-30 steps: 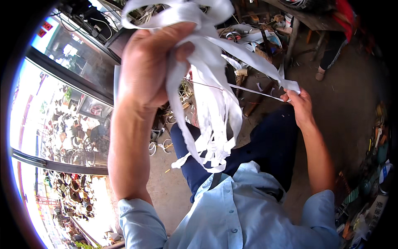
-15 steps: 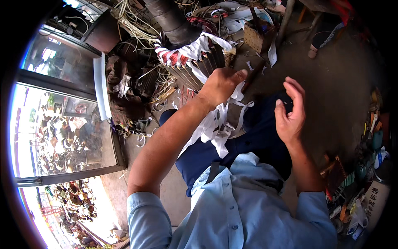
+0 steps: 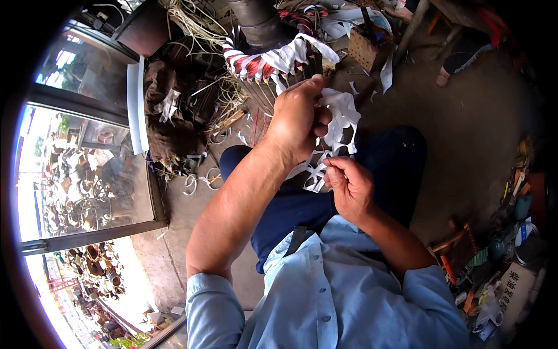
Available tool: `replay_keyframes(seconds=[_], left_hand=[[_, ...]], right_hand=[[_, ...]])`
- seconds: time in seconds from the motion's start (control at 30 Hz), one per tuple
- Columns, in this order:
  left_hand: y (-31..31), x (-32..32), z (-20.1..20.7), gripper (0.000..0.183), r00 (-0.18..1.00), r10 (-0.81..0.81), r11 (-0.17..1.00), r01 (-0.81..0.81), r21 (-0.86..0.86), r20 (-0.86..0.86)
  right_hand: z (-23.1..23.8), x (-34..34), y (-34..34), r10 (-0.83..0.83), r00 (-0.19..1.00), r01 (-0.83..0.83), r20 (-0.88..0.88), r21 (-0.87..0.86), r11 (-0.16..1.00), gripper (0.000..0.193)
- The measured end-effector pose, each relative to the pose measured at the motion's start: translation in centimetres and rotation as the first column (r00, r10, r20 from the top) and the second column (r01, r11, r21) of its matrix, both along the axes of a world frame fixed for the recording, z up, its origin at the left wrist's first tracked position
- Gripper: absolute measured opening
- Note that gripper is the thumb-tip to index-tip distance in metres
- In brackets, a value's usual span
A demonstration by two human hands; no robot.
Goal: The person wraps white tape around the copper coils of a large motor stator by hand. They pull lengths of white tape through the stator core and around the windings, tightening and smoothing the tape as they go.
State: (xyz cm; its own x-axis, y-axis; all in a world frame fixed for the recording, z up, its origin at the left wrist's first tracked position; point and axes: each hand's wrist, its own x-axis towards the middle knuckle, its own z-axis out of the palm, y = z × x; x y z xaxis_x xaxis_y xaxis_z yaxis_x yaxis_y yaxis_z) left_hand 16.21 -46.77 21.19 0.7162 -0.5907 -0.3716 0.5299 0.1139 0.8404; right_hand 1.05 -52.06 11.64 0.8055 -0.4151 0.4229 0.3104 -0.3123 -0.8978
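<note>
In front of me stands a motor armature (image 3: 256, 87) with a dark shaft (image 3: 253, 23), red windings and rows of dark slots. White cloth tape (image 3: 285, 56) is wrapped round its red coil ends. Closed beside the near side of the armature, my left hand (image 3: 296, 119) grips loose white tape (image 3: 340, 113), which hangs in a tangle to its right. Lower down, over my lap, my right hand (image 3: 351, 189) is closed in a pinch at the lower strands of that tape. The left hand's back hides where the tape meets the coils.
A glass door (image 3: 87, 168) is on the left. Beside it lie a brown cloth heap (image 3: 163, 110) and pale wire bundles (image 3: 189, 23). Far right of the armature is a perforated block (image 3: 361, 51). Tools and boxes (image 3: 465, 250) line the right edge. Another person's foot (image 3: 443, 77) shows at the upper right.
My right hand has come in leftward from an open pose and closed at the loose tape. My left hand has turned, and the hanging tape has been drawn up beside it.
</note>
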Motion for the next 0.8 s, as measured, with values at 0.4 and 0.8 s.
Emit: replay_keyframes(seconds=[0.4, 0.8], left_hand=[[4.9, -0.4, -6.3, 0.038, 0.077, -0.714, 0.653, -0.284, 0.702, 0.696], [10.7, 0.7, -7.4, 0.021, 0.517, -0.144, 0.978, -0.054, 0.199, 0.844]], right_hand=[[3.4, -3.0, -6.8, -0.113, 0.967, 0.173, -0.229, 0.259, 0.950, 0.015], [9.9, 1.9, -6.8, 0.051, 0.992, -0.101, -0.118, -0.468, 0.878, 0.016]])
